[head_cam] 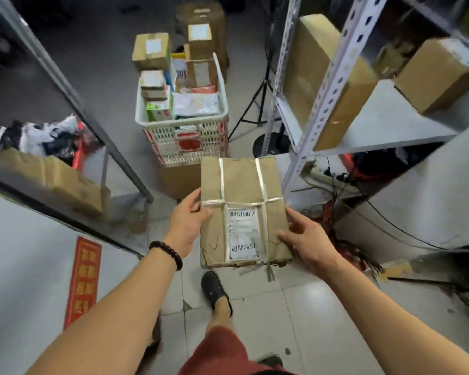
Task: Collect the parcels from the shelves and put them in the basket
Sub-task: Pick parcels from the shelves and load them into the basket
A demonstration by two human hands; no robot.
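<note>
Brown paper parcel (241, 212) up in the air over the tiled floor (282, 307), broad face to the camera, crossed with pale tape and bearing a white barcoded label. Grips its left edge with the left hand (187, 226), fingers curled round it; clasps the right edge with the right hand (309, 242), thumb across the face. Hands apart, one on each side, parcel between them. Wears a dark bead bracelet (168, 253) on the left wrist. Stands in the aisle between metal shelves, one dark shoe (214, 288) forward beneath the parcel.

Ahead, just beyond the parcel's far edge, a white lattice basket (163, 142) packed with small boxes and packets, with a cardboard box (179, 182) at its foot. Beyond the basket, two taped cartons (152, 50). To its right, a black tripod (255, 104).

On the right shelf (385, 123), a long carton (322, 77) standing tilted and a squarer box (433, 77) well apart from it. On the left shelf, another brown parcel (57, 180).
</note>
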